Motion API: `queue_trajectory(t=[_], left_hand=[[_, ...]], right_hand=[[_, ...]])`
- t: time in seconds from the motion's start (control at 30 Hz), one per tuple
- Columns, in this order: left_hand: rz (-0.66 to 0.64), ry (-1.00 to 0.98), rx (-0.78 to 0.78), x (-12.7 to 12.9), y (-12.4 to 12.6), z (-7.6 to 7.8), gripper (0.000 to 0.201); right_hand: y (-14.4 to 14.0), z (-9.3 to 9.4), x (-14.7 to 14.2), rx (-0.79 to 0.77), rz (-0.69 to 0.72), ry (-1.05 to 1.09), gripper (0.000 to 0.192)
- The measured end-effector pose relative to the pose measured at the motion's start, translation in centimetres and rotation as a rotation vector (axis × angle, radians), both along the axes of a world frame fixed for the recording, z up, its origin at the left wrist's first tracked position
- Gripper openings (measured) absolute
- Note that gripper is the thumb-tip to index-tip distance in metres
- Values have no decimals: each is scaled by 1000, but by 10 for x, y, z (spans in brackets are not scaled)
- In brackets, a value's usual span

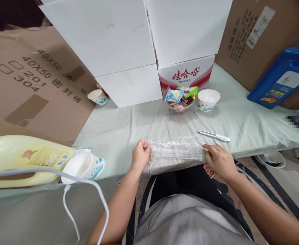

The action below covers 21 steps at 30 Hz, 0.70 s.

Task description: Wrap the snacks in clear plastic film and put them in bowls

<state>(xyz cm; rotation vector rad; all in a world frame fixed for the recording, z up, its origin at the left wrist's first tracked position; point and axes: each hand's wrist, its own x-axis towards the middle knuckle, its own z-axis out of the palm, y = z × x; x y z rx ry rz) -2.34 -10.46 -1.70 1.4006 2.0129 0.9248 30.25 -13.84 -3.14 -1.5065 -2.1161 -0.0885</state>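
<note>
A crumpled sheet of clear plastic film (176, 148) lies stretched along the front of the cloth-covered table. Its left end is pinched between the thumb and fingers of my left hand (141, 154). At the other end my right hand (219, 160) grips the film's edge, with the index finger reaching over it and the other fingers curled at the table's edge. Behind the right hand rests a white utility knife (213, 135). Farther back, a clear bowl of wrapped snacks (180, 99) stands beside a white paper bowl (208, 100).
White boxes (129, 88) are stacked at the back, between two brown cartons (37, 81). A blue bottle (279, 80) stands at the right. Paper bowls (81, 165), a yellow jug (27, 156) and a white cable (98, 190) occupy the left. Another paper bowl (97, 97) sits by the left carton.
</note>
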Motion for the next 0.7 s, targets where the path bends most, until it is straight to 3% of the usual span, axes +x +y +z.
queue_trajectory(t=[0.2,0.37,0.47,0.57,0.7], left_hand=[[-21,105,-3,-1,1,-4,20],[-52,313,43,0,2,-6,19],[-60,375,45,4,3,-6,18],[-76,343,58,2,4,-6,19],[46,206,163,-23,-2,-3,25]], right_hand=[[1,-5,1,-38,-2,-97,29],[8,13,-4,64,-2,4,27],[18,18,-15,69,123,52,28],[31,6,-26,-36,267,-59,38],[41,-17,-33,-121,259,-233,54]])
